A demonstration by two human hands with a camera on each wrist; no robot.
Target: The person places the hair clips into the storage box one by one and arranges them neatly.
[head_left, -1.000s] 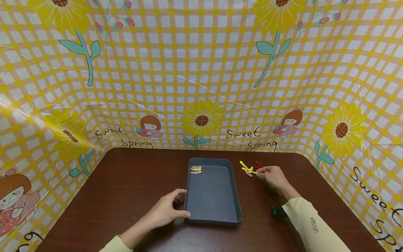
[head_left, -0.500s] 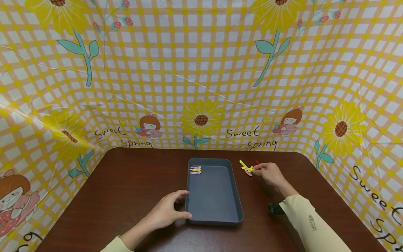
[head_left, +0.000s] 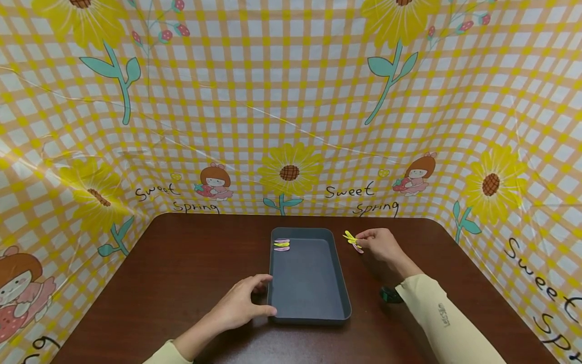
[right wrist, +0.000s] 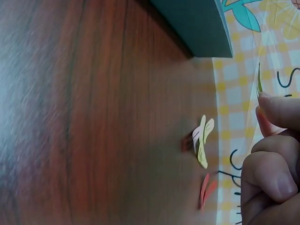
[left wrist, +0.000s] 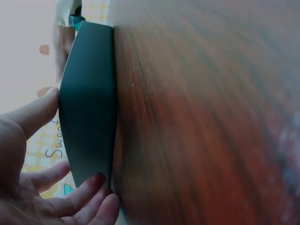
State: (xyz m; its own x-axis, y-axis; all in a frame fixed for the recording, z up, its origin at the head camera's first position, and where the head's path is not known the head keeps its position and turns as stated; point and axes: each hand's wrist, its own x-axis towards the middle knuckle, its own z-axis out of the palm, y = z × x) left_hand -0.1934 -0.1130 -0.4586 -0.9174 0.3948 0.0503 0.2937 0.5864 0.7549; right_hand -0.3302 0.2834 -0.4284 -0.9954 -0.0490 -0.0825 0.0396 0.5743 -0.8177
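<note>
My right hand (head_left: 382,246) is over the small pile of hair clips right of the tray. In the right wrist view its thumb and index finger pinch a slim yellow-green hair clip (right wrist: 259,79), raised off the table. Below it lie yellow hair clips (right wrist: 202,145) crossed with a pink hair clip (right wrist: 195,135), and red hair clips (right wrist: 206,192) farther along. My left hand (head_left: 238,303) touches the left side of the dark grey tray (head_left: 309,283) with thumb and fingertips, fingers loosely extended. Inside the tray's far left corner, a yellow hair clip (head_left: 282,244) lies between two pink ones.
The brown table (head_left: 204,247) backs onto a checked, flower-printed sheet (head_left: 291,101), which also rises on both sides. A dark wrist device (head_left: 390,294) sits under the right sleeve. The tray's raised walls surround its flat floor.
My right hand has moved left and slightly away from me, with a yellow hair clip lifted from the pile. It now covers the red clips in the head view. The left hand stays at the tray.
</note>
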